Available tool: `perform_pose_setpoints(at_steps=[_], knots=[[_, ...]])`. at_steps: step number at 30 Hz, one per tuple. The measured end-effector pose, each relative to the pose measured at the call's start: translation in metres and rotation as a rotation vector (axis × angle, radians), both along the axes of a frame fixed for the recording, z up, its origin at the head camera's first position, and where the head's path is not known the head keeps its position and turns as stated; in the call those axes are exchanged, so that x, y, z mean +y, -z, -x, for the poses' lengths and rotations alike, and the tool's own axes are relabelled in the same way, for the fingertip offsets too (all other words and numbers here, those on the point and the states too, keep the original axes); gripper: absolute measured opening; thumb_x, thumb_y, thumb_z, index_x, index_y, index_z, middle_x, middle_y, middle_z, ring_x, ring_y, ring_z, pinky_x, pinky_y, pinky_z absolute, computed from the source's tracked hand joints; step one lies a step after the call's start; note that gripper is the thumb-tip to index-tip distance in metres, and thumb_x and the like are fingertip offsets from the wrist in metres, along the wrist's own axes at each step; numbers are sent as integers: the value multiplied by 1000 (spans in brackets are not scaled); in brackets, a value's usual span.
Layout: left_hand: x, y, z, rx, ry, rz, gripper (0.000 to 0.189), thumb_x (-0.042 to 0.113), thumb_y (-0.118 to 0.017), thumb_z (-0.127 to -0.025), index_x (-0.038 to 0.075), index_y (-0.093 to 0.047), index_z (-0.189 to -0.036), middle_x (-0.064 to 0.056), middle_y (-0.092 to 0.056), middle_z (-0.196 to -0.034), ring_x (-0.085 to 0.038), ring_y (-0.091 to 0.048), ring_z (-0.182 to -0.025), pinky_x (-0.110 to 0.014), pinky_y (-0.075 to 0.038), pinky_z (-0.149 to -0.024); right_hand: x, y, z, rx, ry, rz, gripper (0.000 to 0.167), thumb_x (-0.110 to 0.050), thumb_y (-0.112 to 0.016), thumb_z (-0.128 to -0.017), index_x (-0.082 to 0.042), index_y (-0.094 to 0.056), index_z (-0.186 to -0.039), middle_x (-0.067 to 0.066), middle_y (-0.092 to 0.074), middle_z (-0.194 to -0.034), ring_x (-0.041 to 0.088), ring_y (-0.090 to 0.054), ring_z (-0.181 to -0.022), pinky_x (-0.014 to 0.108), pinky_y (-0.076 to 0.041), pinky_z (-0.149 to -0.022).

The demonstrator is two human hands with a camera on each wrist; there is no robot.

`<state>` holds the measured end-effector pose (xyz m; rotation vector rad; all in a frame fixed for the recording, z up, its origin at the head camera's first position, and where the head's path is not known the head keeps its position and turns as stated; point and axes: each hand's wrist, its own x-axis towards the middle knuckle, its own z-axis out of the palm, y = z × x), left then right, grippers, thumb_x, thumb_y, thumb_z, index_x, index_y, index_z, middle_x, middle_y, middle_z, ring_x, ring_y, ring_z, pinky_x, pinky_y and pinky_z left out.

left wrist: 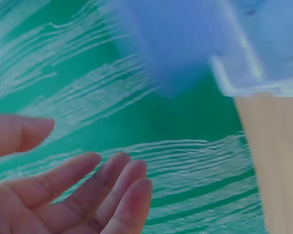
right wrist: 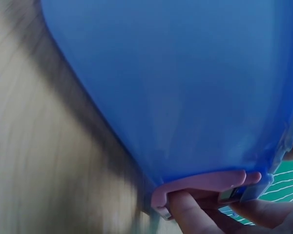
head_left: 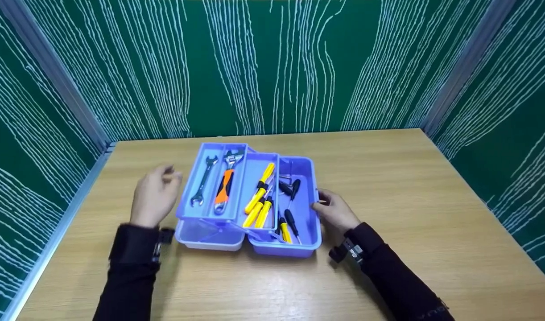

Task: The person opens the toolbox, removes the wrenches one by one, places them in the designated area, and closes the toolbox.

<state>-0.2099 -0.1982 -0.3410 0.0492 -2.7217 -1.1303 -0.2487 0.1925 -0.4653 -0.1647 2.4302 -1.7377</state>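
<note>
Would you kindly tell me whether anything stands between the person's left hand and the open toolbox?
Nothing visible does: the left hand is just to the left of the toolbox, and the left wrist view shows only the green wall behind the gap between them.

Wooden tabletop [head_left: 410, 191] — white-streaked green panels [head_left: 359, 35] behind and beside — grey corner posts [head_left: 464, 67].

The left wrist view shows the toolbox [left wrist: 180, 39] blurred and cropped.
</note>
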Motion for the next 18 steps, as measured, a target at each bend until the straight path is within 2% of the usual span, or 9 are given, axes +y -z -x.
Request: perform_pose_setpoints(at_steps=[2,5,7,10,16,18], knots=[[7,-11,8,-23,45,42,56,32,-51,-101,-2,-43,-144,-24,-50,-143,-41,-53,-127,-55,-44,-105,1,-1,-1,2,-4,0,53,-7,-55,-92,9,-42,-142,31,-55,-132,32,-58,-117,30,-53,-92],[19,-22,21,-94,96,109,61,36,-50,-100,-1,-38,-147,-24,-45,-147,-41,-47,-132,-56,-40,-109,2,-2,-1,3,-8,-4,54,-8,-55,-93,9,-41,-142,32,-55,-133,33,-58,-118,32,-54,-93],[26,-26,30,-144,126,145,63,37,-50,-100,-1,-36,-148,-24,-48,-144,-39,-51,-127,-54,-42,-107,2,-2,-1,1,-7,1,53,-8,-55,-93,9,-42,-142,31,-55,-133,33,-58,-118,32,-54,-93],[36,-27,43,-221,170,202,63,37,-49,-100,-2,-36,-148,-24,-53,-136,-36,-55,-118,-51,-45,-103,3,-1,-1,-3,-6,3,52,-7,-55,-93,9,-43,-142,31,-55,-132,33,-59,-115,30,-54,-91],[47,-20,59,-308,236,393,57,27,-49,-98,-12,-43,-140,-28,-49,-141,-38,-51,-126,-49,-39,-111,1,2,0,-1,-4,17,55,-7,-55,-92,10,-40,-142,33,-55,-130,27,-62,-108,26,-55,-83],[49,-17,62,-340,242,428,49,22,-48,-97,-12,-49,-133,-28,-55,-133,-37,-55,-114,-46,-44,-103,1,2,0,0,1,20,56,-7,-56,-92,10,-39,-143,34,-55,-130,26,-62,-107,25,-55,-80]])
